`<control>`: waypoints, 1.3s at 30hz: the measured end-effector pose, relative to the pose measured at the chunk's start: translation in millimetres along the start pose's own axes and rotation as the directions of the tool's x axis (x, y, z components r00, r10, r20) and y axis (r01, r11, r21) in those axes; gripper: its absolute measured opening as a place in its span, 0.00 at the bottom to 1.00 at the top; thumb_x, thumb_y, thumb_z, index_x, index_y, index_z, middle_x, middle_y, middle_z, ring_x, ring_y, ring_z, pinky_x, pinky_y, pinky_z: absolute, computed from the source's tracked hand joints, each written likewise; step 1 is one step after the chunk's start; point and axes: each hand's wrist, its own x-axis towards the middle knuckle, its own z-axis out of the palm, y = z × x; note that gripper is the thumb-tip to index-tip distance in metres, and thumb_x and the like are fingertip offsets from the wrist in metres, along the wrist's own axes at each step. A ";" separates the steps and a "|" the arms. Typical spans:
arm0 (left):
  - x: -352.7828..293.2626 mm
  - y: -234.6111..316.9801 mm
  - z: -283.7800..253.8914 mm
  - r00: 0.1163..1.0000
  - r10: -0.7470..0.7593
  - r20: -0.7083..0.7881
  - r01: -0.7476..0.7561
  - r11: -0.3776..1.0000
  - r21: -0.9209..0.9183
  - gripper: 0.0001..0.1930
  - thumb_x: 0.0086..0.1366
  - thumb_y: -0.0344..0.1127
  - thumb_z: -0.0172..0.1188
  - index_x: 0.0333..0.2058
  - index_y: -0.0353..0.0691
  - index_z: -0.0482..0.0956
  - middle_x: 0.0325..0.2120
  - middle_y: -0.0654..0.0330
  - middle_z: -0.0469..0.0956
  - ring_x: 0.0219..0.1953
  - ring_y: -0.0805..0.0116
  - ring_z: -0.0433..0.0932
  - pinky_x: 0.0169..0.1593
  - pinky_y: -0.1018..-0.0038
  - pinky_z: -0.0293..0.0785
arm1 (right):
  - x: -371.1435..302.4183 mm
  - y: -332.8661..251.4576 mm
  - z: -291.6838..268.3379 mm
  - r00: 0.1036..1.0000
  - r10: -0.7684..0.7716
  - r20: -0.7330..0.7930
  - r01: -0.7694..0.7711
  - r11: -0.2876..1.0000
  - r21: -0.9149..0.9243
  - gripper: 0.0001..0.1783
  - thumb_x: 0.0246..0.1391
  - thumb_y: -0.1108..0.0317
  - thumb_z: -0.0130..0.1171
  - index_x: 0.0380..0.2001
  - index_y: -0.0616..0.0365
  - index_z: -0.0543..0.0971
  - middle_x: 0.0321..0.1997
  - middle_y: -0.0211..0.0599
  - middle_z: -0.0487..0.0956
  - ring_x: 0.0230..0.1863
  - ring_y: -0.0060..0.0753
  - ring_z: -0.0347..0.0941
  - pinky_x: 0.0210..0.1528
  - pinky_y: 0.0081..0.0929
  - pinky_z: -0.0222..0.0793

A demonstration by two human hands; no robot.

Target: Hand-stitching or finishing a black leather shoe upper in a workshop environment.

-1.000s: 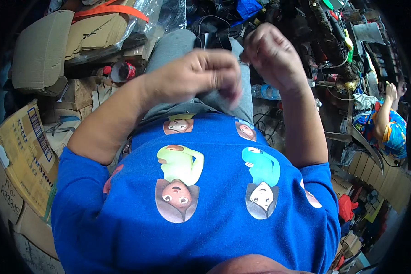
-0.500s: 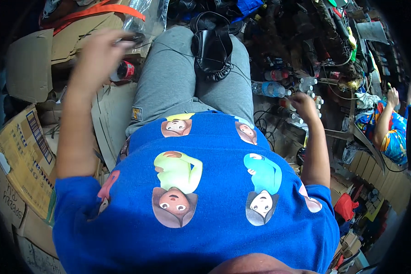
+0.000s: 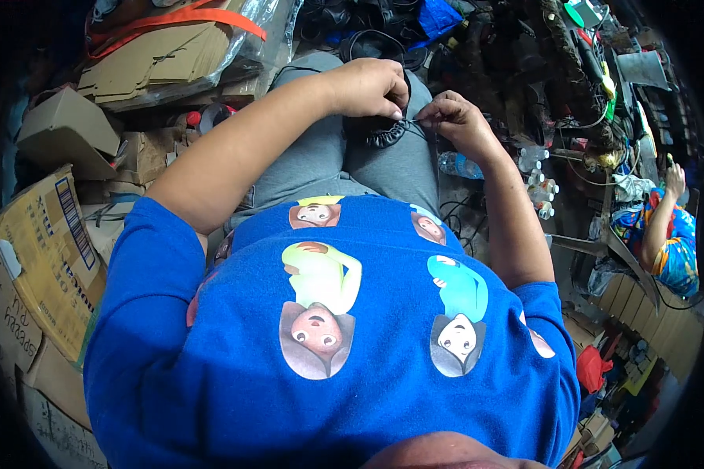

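Note:
On my grey-clad lap rests a black shoe (image 3: 386, 137) with a gathered, puckered edge toward me. My left hand (image 3: 371, 87) is over its middle, fingers curled down and closed, hiding much of the shoe; what they grip is hidden. Just to the right, my right hand (image 3: 457, 123) is closed in a pinch on a black thread (image 3: 417, 127), close beside the gathered edge. The thread runs between the hands.
Clear plastic bottles (image 3: 460, 165) stand on the right. Flattened cardboard (image 3: 164, 66) and an open carton (image 3: 69, 131) lie to the left, with a yellow printed box (image 3: 51, 250) nearer. Another person's arm (image 3: 659, 223) shows at the far right.
My left hand has come in from the far left, where it held a dark object with thread trailing, to the shoe. My right hand has moved up and left to the shoe's edge.

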 end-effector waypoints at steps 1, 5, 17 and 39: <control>2.5 -3.7 -0.4 0.999 0.015 0.036 -0.013 0.998 -0.059 0.11 0.52 0.37 0.65 0.34 0.40 0.81 0.35 0.58 0.74 0.41 0.61 0.75 0.47 0.70 0.70 | -1.4 -0.5 2.8 1.000 -0.007 0.000 0.007 1.000 0.023 0.10 0.45 0.76 0.64 0.33 0.53 0.83 0.30 0.27 0.72 0.35 0.22 0.69 0.40 0.20 0.67; 4.8 -13.2 4.1 0.989 -0.043 0.138 0.085 0.947 -0.311 0.12 0.54 0.36 0.63 0.36 0.38 0.82 0.34 0.58 0.74 0.40 0.65 0.74 0.46 0.72 0.69 | -4.8 -5.9 12.0 0.999 -0.030 -0.018 0.032 0.996 0.084 0.09 0.45 0.76 0.64 0.32 0.53 0.83 0.29 0.26 0.72 0.34 0.20 0.69 0.39 0.18 0.66; 0.5 -4.9 -2.1 0.956 -0.039 0.291 0.103 0.973 -0.209 0.14 0.59 0.32 0.57 0.44 0.41 0.81 0.30 0.59 0.68 0.36 0.66 0.70 0.44 0.74 0.65 | -26.1 -29.9 19.3 0.984 -0.155 -0.091 0.138 0.977 -0.165 0.13 0.45 0.78 0.62 0.35 0.51 0.83 0.29 0.33 0.75 0.33 0.30 0.74 0.37 0.25 0.70; -114.8 -19.8 -28.4 0.749 -0.368 -0.552 0.324 0.929 -0.180 0.08 0.62 0.28 0.53 0.40 0.38 0.78 0.33 0.57 0.80 0.39 0.62 0.78 0.42 0.69 0.73 | -99.5 13.5 -70.4 0.940 0.176 -0.293 0.149 0.560 0.815 0.15 0.58 0.62 0.55 0.44 0.59 0.78 0.28 0.25 0.75 0.31 0.16 0.68 0.45 0.20 0.66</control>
